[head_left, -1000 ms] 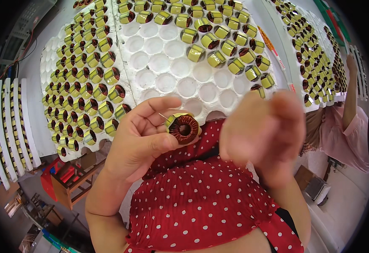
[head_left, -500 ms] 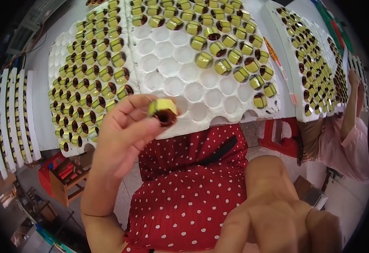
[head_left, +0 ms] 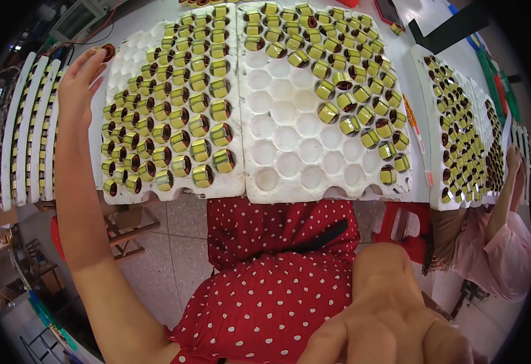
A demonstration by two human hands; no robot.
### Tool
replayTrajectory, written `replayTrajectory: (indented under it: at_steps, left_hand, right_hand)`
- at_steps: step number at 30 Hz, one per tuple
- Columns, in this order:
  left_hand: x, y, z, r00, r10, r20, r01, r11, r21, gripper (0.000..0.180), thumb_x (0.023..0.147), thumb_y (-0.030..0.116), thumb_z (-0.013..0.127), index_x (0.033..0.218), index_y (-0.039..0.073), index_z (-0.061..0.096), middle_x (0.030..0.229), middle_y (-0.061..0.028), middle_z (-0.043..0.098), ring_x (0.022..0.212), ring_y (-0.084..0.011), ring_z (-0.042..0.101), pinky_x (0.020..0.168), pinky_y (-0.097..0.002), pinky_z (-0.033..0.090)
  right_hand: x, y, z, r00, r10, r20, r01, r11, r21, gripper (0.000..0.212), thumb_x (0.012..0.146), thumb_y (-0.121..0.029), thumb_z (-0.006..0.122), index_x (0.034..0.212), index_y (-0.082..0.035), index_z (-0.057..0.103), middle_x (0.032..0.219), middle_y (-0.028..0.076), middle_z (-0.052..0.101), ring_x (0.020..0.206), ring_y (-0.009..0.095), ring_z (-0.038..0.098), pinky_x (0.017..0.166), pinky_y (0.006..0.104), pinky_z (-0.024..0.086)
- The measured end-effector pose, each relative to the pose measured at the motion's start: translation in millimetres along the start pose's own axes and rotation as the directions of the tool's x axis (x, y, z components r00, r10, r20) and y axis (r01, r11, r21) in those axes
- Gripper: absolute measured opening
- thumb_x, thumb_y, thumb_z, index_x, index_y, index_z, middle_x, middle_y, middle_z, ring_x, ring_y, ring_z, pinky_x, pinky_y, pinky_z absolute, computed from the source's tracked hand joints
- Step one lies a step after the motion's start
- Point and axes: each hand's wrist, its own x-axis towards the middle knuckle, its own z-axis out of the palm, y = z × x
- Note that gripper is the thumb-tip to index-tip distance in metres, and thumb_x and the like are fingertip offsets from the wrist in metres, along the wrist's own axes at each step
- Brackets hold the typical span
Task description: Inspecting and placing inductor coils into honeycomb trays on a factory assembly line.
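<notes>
Two white foam trays [head_left: 259, 185] fill the bench past the fingers, side by side. The left tray is almost full of small yellow-taped coils [head_left: 200, 124]. The right tray holds them only toward its far and right side, and its near pockets show bare.

The right hand [head_left: 393, 315] looms close to the camera at the lower edge, over a red dotted skirt [head_left: 259, 297]. Its fingers curl downward, and I cannot tell whether they hold anything.

The left hand [head_left: 80, 82] reaches out to the far left corner of the left tray, fingers nearly straight and only loosely spread. At the fingertips sits one copper-wound coil [head_left: 107, 50], pinched lightly or just touched by the tips; the contact is too small to make out.

That coil looks like a small ring of wire on a hard core: probably stiff, fairly dense for its size, smooth enough to slip. A pinch across the outer rim seems safest, sparing the fine wire. Its hole appears to face up toward the camera, so its short axis stands roughly upright and it has no marked long axis.
</notes>
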Motion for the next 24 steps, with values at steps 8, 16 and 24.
replayTrajectory:
  at_steps: [8, 16, 24]
  left_hand:
    - [55.4, -16.2, 34.7, 0.994, 0.105, 0.034, -0.11, 0.911, 0.398, 0.043, 0.064, 0.029, 0.078, 0.097, 0.004, 0.068, 0.092, -0.0051, 0.066, 0.087, -0.014, 0.059, 0.077, -0.0264, 0.043]
    - [74.3, -31.7, 67.2, 0.995, -0.093, -0.024, 0.087, 0.76, 0.644, 0.033, 0.06, 0.042, 0.076, 0.085, 0.021, 0.072, 0.093, 0.0004, 0.067, 0.083, -0.0168, 0.061, 0.08, -0.0391, 0.039]
    - [79.2, -51.7, 69.4, 0.982, -0.186, -0.023, 0.151, 0.713, 0.685, 0.037, 0.06, 0.043, 0.077, 0.086, 0.017, 0.071, 0.096, 0.0002, 0.067, 0.093, -0.0167, 0.059, 0.088, -0.0421, 0.032]
  right_hand:
    - [-1.2, -9.2, -20.9, 0.97, 0.17, -0.176, -0.19, 0.976, -0.105, 0.056, 0.09, -0.055, 0.027, 0.113, -0.008, 0.047, 0.074, 0.006, 0.057, 0.088, 0.02, 0.045, 0.078, 0.0398, 0.037]
    - [-48.2, -14.8, -80.2, 0.92, 0.277, -0.276, -0.31, 0.947, -0.082, 0.066, 0.09, -0.058, 0.024, 0.113, 0.001, 0.044, 0.076, 0.013, 0.056, 0.081, 0.022, 0.048, 0.08, 0.0379, 0.038]
    - [-61.4, -28.0, -92.6, 0.871, 0.29, -0.396, -0.357, 0.928, -0.108, 0.054, 0.091, -0.048, 0.035, 0.107, 0.001, 0.047, 0.073, 0.011, 0.055, 0.072, 0.019, 0.049, 0.073, 0.0342, 0.039]
